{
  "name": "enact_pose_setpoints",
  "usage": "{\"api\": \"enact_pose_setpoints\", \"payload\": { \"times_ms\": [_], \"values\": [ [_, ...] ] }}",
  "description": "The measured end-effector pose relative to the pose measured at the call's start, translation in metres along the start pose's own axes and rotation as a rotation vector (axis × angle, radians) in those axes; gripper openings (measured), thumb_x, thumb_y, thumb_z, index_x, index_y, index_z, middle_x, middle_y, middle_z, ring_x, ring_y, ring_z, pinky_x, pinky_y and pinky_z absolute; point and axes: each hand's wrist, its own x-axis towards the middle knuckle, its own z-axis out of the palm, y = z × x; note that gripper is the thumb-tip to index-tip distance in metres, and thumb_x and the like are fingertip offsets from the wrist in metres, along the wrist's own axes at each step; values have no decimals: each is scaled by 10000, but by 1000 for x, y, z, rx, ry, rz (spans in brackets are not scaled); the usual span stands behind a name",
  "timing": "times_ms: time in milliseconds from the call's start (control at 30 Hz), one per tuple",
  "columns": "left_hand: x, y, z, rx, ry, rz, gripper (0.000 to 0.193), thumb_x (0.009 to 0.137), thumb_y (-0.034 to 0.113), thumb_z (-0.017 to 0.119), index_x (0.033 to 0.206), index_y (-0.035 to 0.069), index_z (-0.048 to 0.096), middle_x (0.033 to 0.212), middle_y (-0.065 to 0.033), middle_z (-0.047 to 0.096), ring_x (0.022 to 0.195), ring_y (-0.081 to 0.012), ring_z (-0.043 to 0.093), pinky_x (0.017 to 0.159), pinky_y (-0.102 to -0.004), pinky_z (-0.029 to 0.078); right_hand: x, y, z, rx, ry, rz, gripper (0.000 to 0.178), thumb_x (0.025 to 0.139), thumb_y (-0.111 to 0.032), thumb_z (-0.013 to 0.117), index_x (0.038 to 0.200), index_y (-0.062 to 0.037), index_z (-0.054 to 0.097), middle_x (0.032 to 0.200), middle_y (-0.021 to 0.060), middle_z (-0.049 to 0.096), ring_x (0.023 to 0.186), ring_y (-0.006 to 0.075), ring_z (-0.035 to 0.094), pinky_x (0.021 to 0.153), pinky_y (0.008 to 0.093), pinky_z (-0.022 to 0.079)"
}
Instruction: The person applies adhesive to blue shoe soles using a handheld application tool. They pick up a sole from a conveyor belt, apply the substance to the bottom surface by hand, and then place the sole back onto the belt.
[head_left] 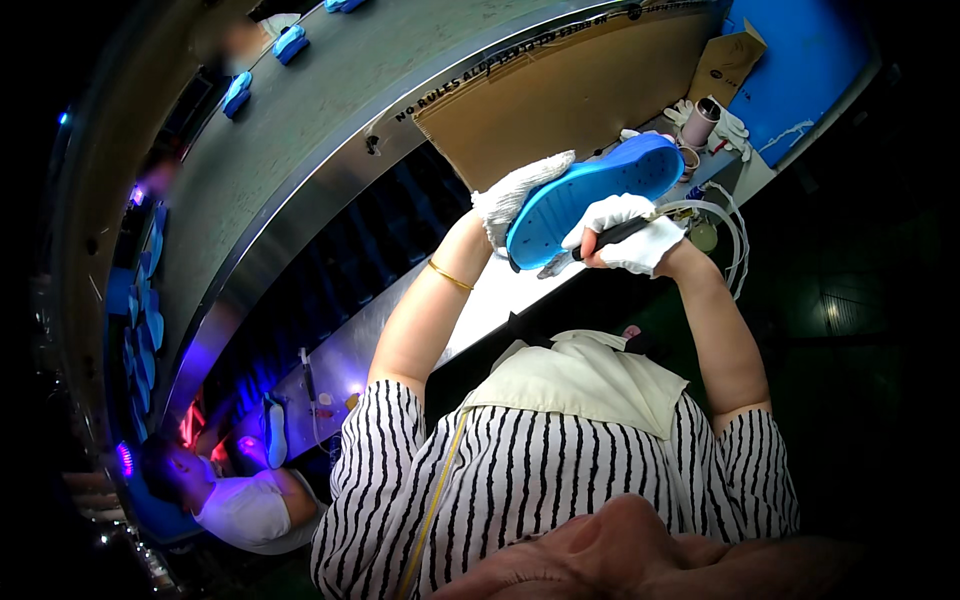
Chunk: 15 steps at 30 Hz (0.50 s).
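A bright blue shoe sole point(583, 196) is held up in front of me, its hollow inner side with a raised rim facing me. My left hand point(522, 190), in a white knitted glove, grips the sole along its left edge; the fingers behind it are hidden. My right hand point(622, 228), gloved with some fingertips bare, is closed around the black handle of a brush point(624, 232). The brush tip point(556, 264) is close to the sole's lower edge; I cannot tell whether it touches. A clear flexible tube point(738, 235) runs from the handle's rear end.
Beyond a tall cardboard sheet point(580, 85), a wide green conveyor belt point(300, 140) carries blue shoe pieces point(290, 45). A pinkish cup point(701, 122) and white gloves point(734, 128) lie at the bench's right end. A white-topped bench point(490, 305) runs below my hands. Another person point(255, 510) sits at lower left.
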Motion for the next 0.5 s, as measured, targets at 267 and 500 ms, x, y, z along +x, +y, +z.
{"api": "enact_pose_setpoints", "payload": {
  "times_ms": [267, 500],
  "values": [
    [4, 3, -6, 123, -24, -97, 455, 849, 401, 637, 1107, 27, 604, 986, -133, 648, 804, -193, 654, 704, -299, 562, -1, 2, -3, -161, 43, -28, 114, 658, 51, 670, 694, -43, 616, 817, 78, 666, 808, 180, 643, 743, 294, 512],
    [1, 3, -3, 45, -74, -114, 456, 854, 397, 635, 1121, 32, 585, 987, -129, 639, 812, -195, 648, 679, -346, 569, -9, -3, -17, -101, 95, -59, 101, 677, 27, 688, 682, -32, 606, 846, 79, 662, 799, 172, 623, 750, 285, 501]
  ]
}}
